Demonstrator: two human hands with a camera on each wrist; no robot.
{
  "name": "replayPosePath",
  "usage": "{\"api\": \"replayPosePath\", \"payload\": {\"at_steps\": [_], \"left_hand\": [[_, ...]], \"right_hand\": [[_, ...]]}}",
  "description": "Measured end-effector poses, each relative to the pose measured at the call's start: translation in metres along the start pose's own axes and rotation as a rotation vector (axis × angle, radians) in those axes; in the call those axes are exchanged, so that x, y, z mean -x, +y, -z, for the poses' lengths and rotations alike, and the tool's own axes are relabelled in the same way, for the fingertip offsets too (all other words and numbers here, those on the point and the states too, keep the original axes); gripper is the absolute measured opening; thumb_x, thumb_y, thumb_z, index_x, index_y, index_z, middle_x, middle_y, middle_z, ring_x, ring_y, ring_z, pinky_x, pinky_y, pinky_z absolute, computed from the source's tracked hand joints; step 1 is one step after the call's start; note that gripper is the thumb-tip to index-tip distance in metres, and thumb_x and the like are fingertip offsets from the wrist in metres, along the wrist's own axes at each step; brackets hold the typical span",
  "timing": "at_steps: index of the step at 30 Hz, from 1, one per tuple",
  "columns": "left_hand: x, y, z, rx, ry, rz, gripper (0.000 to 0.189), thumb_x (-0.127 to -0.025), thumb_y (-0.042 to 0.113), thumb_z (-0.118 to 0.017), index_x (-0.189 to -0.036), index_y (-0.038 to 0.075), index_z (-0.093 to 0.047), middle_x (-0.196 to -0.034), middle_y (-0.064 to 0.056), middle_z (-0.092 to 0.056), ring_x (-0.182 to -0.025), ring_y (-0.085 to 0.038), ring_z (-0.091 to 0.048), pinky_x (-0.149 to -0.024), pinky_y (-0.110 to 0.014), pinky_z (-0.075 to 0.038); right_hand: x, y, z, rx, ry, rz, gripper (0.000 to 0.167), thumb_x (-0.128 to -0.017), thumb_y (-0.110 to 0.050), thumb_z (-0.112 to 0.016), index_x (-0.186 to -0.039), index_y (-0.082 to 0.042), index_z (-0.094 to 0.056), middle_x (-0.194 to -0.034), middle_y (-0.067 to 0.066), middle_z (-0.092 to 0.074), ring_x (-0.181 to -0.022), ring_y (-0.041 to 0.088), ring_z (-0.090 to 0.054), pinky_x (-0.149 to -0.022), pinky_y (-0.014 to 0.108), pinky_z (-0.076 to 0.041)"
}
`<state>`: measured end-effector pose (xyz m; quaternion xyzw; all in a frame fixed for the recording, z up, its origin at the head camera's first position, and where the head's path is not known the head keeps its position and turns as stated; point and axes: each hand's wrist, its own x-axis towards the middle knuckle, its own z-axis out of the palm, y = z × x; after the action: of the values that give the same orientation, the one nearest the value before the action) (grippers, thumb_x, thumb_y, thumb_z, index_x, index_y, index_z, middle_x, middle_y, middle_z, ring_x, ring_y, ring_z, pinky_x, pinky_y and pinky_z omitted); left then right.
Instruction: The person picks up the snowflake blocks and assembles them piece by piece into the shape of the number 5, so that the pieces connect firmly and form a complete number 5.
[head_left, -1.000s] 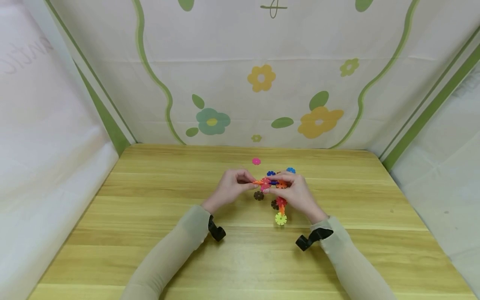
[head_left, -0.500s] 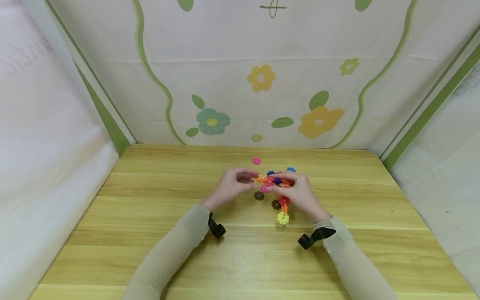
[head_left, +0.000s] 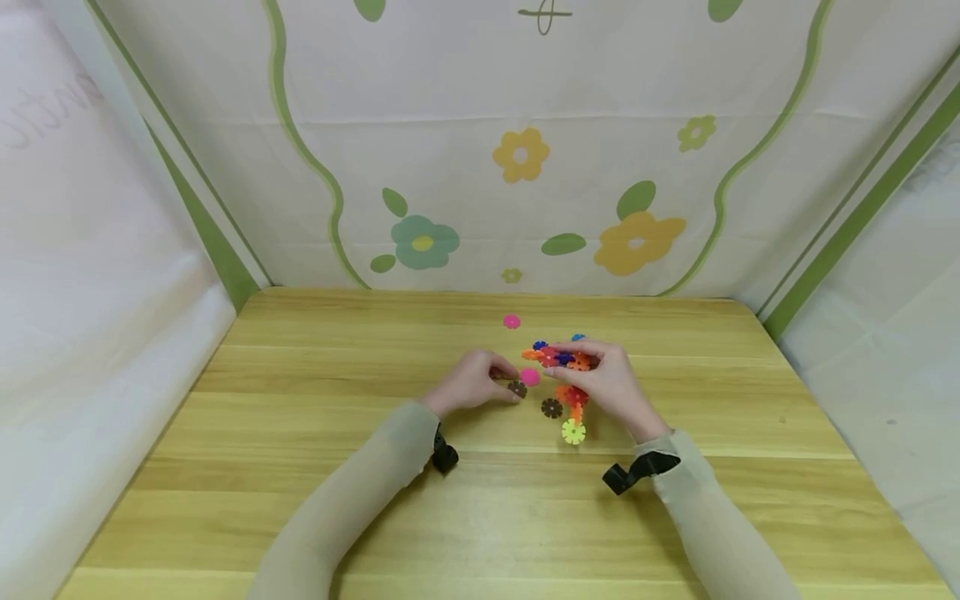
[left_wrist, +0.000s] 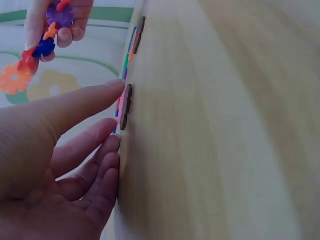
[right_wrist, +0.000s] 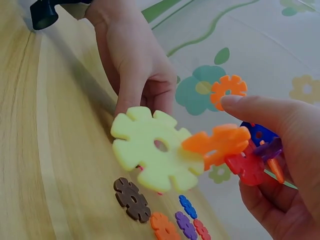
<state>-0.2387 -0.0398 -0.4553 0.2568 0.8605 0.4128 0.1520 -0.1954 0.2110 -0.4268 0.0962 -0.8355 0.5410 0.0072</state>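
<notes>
My right hand [head_left: 613, 385] pinches a chain of interlocking, flower-shaped plastic discs above the table. The chain has orange, red, blue and purple discs [right_wrist: 269, 148], with a yellow disc [right_wrist: 150, 150] at its near end in the right wrist view. My left hand [head_left: 472, 385] is low at the tabletop, its thumb and fingers parted around a dark brown disc [head_left: 517, 389]. In the left wrist view this brown disc [left_wrist: 127, 107] lies flat, with the thumb tip at one edge and the index fingertip near the other. A pink disc [head_left: 530, 377] lies just beyond it.
Another brown disc [head_left: 552, 408] lies under the chain. Farther back are a pink disc [head_left: 512, 322], a dark blue disc [head_left: 540, 345] and a light blue disc [head_left: 578, 337]. A printed cloth [head_left: 465, 167] rises behind the wooden table [head_left: 337, 333].
My left hand has let go of the chain's orange end and come down to the brown disc. My right hand has drawn the chain slightly right, uncovering the pink disc.
</notes>
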Motion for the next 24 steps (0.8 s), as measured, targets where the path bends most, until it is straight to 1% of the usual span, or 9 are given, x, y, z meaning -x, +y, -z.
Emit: {"api": "replayPosePath", "payload": {"at_steps": [5, 8, 11, 13, 15, 19, 22, 24], "left_hand": [[-0.003, 0.001, 0.0, -0.044, -0.006, 0.025, 0.028, -0.084, 0.017, -0.088, -0.109, 0.011, -0.077, -0.103, 0.004, -0.069, -0.095, -0.014, -0.061, -0.086, -0.031, -0.052], [-0.004, 0.001, -0.001, -0.048, -0.011, 0.037, 0.028, -0.083, 0.018, -0.088, -0.108, 0.012, -0.077, -0.101, 0.005, -0.067, -0.093, -0.013, -0.06, -0.085, -0.031, -0.052], [-0.005, 0.001, -0.001, -0.022, -0.007, 0.042, 0.027, -0.083, 0.015, -0.088, -0.105, 0.01, -0.074, -0.098, 0.004, -0.066, -0.091, -0.014, -0.06, -0.083, -0.031, -0.052], [-0.005, -0.001, -0.001, 0.005, 0.005, 0.036, 0.025, -0.084, 0.012, -0.087, -0.103, 0.01, -0.071, -0.095, 0.003, -0.065, -0.089, -0.015, -0.061, -0.081, -0.03, -0.053], [-0.005, -0.003, -0.001, 0.048, 0.018, 0.017, 0.023, -0.085, 0.008, -0.084, -0.101, 0.009, -0.068, -0.093, 0.001, -0.065, -0.086, -0.015, -0.061, -0.078, -0.029, -0.053], [-0.002, -0.005, 0.002, 0.162, 0.051, -0.023, 0.015, -0.09, 0.006, -0.079, -0.102, 0.007, -0.069, -0.09, 0.0, -0.069, -0.083, -0.016, -0.065, -0.073, -0.028, -0.054], [0.003, -0.003, 0.007, 0.258, 0.094, -0.032, 0.012, -0.093, 0.008, -0.077, -0.103, 0.005, -0.071, -0.09, -0.002, -0.071, -0.086, -0.023, -0.068, -0.074, -0.031, -0.055], [0.008, 0.0, 0.012, 0.3, 0.131, -0.027, 0.012, -0.094, 0.011, -0.075, -0.105, 0.005, -0.072, -0.09, -0.003, -0.072, -0.09, -0.028, -0.069, -0.076, -0.035, -0.055]], "right_hand": [[0.0, 0.001, 0.0, 0.0, -0.003, -0.006, 0.046, -0.079, -0.042, -0.089, -0.119, -0.022, -0.078, -0.12, 0.005, -0.067, -0.1, 0.027, -0.061, -0.071, 0.029, -0.057], [0.0, 0.002, 0.0, -0.002, -0.006, 0.001, 0.046, -0.079, -0.042, -0.089, -0.119, -0.021, -0.078, -0.12, 0.005, -0.067, -0.099, 0.027, -0.061, -0.07, 0.028, -0.057], [0.0, 0.003, -0.001, -0.013, -0.014, 0.007, 0.045, -0.08, -0.039, -0.089, -0.119, -0.02, -0.078, -0.119, 0.007, -0.067, -0.096, 0.028, -0.062, -0.069, 0.028, -0.057], [0.0, 0.002, -0.001, -0.022, -0.019, 0.009, 0.046, -0.08, -0.038, -0.089, -0.119, -0.018, -0.077, -0.119, 0.008, -0.067, -0.095, 0.028, -0.063, -0.069, 0.027, -0.057], [0.0, 0.002, -0.002, -0.029, -0.021, 0.008, 0.046, -0.08, -0.037, -0.089, -0.12, -0.018, -0.077, -0.119, 0.008, -0.067, -0.095, 0.028, -0.063, -0.069, 0.028, -0.058], [0.001, 0.001, -0.002, -0.024, -0.019, 0.003, 0.047, -0.08, -0.038, -0.089, -0.121, -0.019, -0.077, -0.122, 0.006, -0.067, -0.1, 0.026, -0.063, -0.073, 0.028, -0.058], [0.0, 0.002, -0.001, -0.014, -0.014, 0.0, 0.046, -0.08, -0.039, -0.089, -0.12, -0.02, -0.077, -0.122, 0.005, -0.068, -0.101, 0.026, -0.063, -0.074, 0.028, -0.058], [0.0, 0.002, -0.001, -0.011, -0.009, 0.002, 0.045, -0.08, -0.039, -0.089, -0.119, -0.021, -0.077, -0.121, 0.005, -0.068, -0.101, 0.027, -0.063, -0.074, 0.028, -0.058]]}}
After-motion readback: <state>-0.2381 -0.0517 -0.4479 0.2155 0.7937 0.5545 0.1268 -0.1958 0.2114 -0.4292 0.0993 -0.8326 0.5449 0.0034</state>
